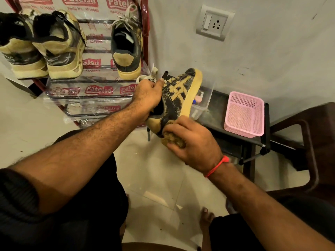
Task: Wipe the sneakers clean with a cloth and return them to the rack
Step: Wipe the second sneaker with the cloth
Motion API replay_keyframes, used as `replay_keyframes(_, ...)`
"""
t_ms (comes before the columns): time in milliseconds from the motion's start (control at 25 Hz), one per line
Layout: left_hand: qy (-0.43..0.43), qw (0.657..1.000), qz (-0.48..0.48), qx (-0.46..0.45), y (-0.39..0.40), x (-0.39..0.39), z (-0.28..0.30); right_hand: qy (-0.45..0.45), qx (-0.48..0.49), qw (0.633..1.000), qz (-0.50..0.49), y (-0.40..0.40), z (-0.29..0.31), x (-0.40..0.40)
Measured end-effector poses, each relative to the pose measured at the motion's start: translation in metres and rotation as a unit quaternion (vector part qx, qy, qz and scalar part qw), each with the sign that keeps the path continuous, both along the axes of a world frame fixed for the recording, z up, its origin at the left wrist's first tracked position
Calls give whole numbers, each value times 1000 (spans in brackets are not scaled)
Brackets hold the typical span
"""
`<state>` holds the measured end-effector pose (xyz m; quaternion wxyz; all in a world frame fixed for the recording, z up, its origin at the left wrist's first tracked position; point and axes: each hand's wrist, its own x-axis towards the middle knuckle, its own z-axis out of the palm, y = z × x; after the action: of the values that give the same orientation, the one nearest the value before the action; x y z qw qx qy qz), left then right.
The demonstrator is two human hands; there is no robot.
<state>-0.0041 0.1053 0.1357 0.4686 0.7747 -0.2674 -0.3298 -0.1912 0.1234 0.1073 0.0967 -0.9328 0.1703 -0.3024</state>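
Observation:
A black sneaker with tan stripes and a tan sole (178, 95) is held in the air, toe pointing up and away. My left hand (147, 96) grips it at the collar and laces. My right hand (192, 144) holds a brown cloth (173, 137) bunched against the sneaker's heel and sole edge. The red shoe rack (145, 33), wrapped in printed plastic, stands at the upper left. Its matching sneaker (126, 44) sits on the top shelf, heel toward me, with a pair of tan and black sneakers (41, 46) beside it.
A low black stand (219, 124) to the right carries a pink mesh basket (243, 114) and a clear plastic box (201, 105). A dark brown chair (311, 142) stands at the far right. A wall socket (214, 22) is above. My knees and a bare foot are on the tiled floor below.

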Motion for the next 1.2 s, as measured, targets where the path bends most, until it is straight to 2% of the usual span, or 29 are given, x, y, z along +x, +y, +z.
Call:
replay_keyframes(80,7,1000,23,-3,0,1,-1,36,-60,997,42,11,-5,5)
replay_keyframes(160,14,1000,16,2,-1,1,-2,39,-51,997,42,11,-3,4)
replay_keyframes(240,38,999,-5,1,1,1,-2,-28,47,999,5,2,8,0)
replay_keyframes(320,83,995,-56,-5,3,-3,3,-137,165,976,-43,-11,21,-5)
replay_keyframes(480,87,972,-219,-11,9,-20,14,-303,320,892,-99,-32,27,-10)
replay_keyframes(640,96,921,-367,-88,10,-19,19,-481,433,754,-111,-53,31,-19)
replay_keyframes(720,55,915,-382,-120,10,-19,15,-514,466,713,-99,-55,35,-20)
replay_keyframes(800,47,919,-357,-159,11,-22,9,-503,469,720,-92,-55,39,-20)
replay_keyframes(840,57,921,-342,-178,11,-24,7,-485,460,738,-96,-55,42,-21)
replay_keyframes(1040,142,920,-260,-258,1,-28,-6,-285,343,889,-102,-53,51,-29)
replay_keyframes(1120,173,919,-242,-258,-2,-28,-9,-209,292,922,-142,-53,49,-30)
replay_keyframes(1200,196,922,-218,-253,-3,-27,-11,-186,237,935,-190,-55,49,-32)
